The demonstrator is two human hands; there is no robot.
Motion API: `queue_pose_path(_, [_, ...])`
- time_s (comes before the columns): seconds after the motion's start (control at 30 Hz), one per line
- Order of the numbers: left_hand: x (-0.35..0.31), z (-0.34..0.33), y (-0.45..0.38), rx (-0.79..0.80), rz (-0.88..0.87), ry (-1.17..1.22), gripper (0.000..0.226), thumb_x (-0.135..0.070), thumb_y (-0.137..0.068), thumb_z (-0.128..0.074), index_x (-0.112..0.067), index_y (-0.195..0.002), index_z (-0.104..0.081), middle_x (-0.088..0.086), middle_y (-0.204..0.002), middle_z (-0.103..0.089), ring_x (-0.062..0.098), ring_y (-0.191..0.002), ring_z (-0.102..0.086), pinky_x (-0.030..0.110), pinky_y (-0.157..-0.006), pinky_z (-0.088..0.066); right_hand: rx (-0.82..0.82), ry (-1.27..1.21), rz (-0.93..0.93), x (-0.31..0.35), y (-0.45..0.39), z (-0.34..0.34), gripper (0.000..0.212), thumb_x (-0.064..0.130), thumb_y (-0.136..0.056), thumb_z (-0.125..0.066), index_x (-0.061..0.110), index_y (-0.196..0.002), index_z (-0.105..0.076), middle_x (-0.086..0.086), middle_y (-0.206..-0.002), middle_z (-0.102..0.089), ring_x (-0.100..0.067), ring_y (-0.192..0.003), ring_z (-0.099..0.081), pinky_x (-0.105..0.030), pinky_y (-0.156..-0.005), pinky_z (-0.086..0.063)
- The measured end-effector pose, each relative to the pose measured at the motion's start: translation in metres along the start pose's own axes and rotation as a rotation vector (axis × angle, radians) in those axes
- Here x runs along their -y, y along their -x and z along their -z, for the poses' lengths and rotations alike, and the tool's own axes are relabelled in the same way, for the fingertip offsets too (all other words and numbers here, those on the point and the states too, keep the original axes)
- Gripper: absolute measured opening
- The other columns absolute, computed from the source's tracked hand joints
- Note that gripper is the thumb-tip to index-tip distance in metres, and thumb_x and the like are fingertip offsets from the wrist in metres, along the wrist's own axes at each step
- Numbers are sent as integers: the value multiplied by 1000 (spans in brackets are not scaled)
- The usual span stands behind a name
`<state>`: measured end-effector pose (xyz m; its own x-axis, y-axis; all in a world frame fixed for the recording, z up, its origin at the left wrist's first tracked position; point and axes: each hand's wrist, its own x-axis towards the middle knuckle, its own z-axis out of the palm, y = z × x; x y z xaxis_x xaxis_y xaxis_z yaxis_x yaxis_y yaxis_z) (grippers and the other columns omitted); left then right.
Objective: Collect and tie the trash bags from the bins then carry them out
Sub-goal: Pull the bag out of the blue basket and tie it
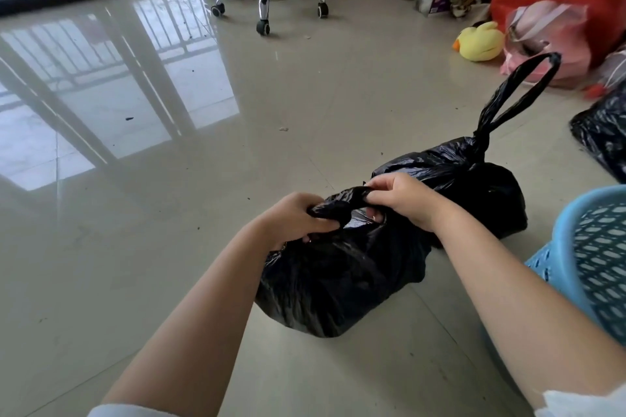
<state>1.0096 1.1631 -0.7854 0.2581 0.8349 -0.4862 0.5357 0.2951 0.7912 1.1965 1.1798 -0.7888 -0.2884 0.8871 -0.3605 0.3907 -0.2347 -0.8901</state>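
The near bag (325, 284) rests on the floor (169, 247), so both hands are free for tying. The left hand (298, 220) and right hand (403, 201) each grip one twisted end of its neck (349, 200), fingers curled, drawing the knot tight. The far bag (474, 189), touching behind, is already tied. A blue bin (582, 247) stands right.

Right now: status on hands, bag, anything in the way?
Left hand and right hand both grip the near black trash bag by its twisted top. Knot not finished. Second black bag behind, already tied. Blue basket close at right.
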Motion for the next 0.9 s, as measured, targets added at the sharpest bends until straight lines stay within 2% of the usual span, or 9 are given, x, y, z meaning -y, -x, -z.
queue_pose_path(0.17, [-3, 3, -8, -298, -225, 21, 38, 3, -80, -64, -27, -62, -51, 1, -65, -55, 17, -64, -48, 21, -59, -39, 1, -110, 76, 9, 1, 2, 22, -3, -87, -52, 14, -74, -58, 5, -48, -62, -1, -39, -51, -11, -49, -44])
queue_pose_path(0.27, [-8, 6, -6, -289, -252, 155, 36, 9, -84, -57, -22, -66, -53, -13, -48, -53, -3, -38, -45, 4, -40, -32, 152, 113, 24, 7, 6, 3, 18, -5, -82, -56, 9, -91, -61, -6, -78, -64, -10, -64, -60, -25, -73, -49])
queue_pose_path(0.33, [-8, 8, -6, -303, -249, 120, 36, 11, -85, -53, -20, -68, -54, -9, -49, -51, -3, -25, -39, 4, -34, -29, 207, 109, -26, 4, 8, 0, 25, -9, -82, -52, 8, -97, -63, -8, -88, -64, -19, -79, -61, -33, -81, -50])
queue_pose_path(0.47, [-5, 7, -6, -427, -251, 29, 43, 19, -75, -45, -20, -67, -61, 5, -65, -53, 3, -31, -44, 14, -45, -41, 99, -62, -12, 2, 6, 0, 24, -9, -85, -49, 11, -85, -62, -8, -84, -63, -21, -76, -59, -27, -72, -50])
queue_pose_path(0.57, [-9, 8, -4, -573, -404, -130, 47, 25, -63, -48, -5, -88, -75, 3, -84, -56, 15, -72, -53, 10, -63, -40, 47, -205, 40, 4, 6, 1, 21, -3, -84, -55, 17, -86, -63, -4, -86, -64, -15, -74, -61, -25, -75, -51])
queue_pose_path(0.63, [-10, 10, -6, -618, -458, -137, 42, 25, -64, -53, -1, -89, -76, 1, -88, -55, 16, -83, -52, 1, -66, -35, 42, -212, 83, 6, 7, -1, 19, 5, -77, -65, 20, -88, -63, -2, -87, -65, -14, -77, -62, -26, -78, -50])
queue_pose_path(0.77, [-6, 6, -9, -697, -434, -69, 33, 20, -69, -55, 1, -85, -76, 1, -87, -55, 15, -83, -52, -6, -65, -34, 55, 0, 53, 11, 9, -5, 21, 6, -76, -71, 25, -78, -62, 16, -60, -64, 6, -54, -59, -10, -59, -46])
queue_pose_path(0.83, [-4, 2, -10, -698, -443, -8, 32, 20, -69, -56, 1, -85, -75, -4, -81, -56, 15, -83, -53, -6, -66, -36, 3, 145, 39, 13, 7, -9, 17, 7, -75, -71, 20, -74, -61, 17, -52, -59, 3, -53, -56, -2, -50, -39])
queue_pose_path(0.9, [-2, 0, -13, -678, -462, 90, 33, 23, -68, -57, 0, -85, -74, -13, -78, -54, 17, -85, -55, 1, -72, -40, -87, 232, 57, 13, 5, -13, 16, 5, -77, -67, 18, -72, -60, 10, -56, -53, -5, -58, -51, -4, -47, -35])
